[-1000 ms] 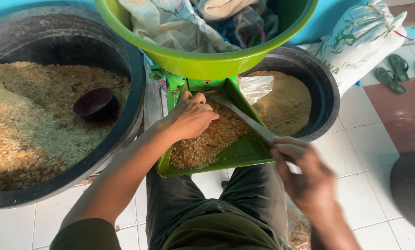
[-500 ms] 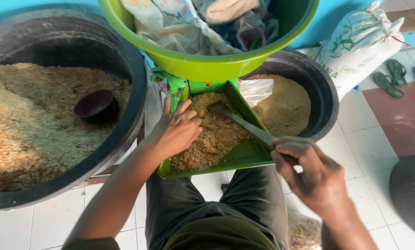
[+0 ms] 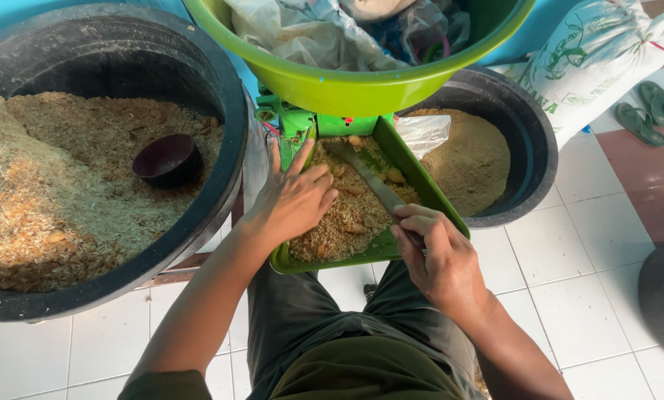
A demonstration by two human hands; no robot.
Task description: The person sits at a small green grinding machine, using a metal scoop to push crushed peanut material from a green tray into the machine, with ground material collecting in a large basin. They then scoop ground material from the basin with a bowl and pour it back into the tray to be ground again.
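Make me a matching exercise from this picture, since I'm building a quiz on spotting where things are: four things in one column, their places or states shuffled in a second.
Things:
1. left hand
2. right hand
3. dark bowl
4. green basin

Places or states:
A. lying on the grainy feed in the big black tub
B. gripping the handle of a flat stick
C. above the tray, holding plastic bags
D. spread flat on the meal in the green tray

Pairs: 1-D, 2-B, 3-A, 4-C
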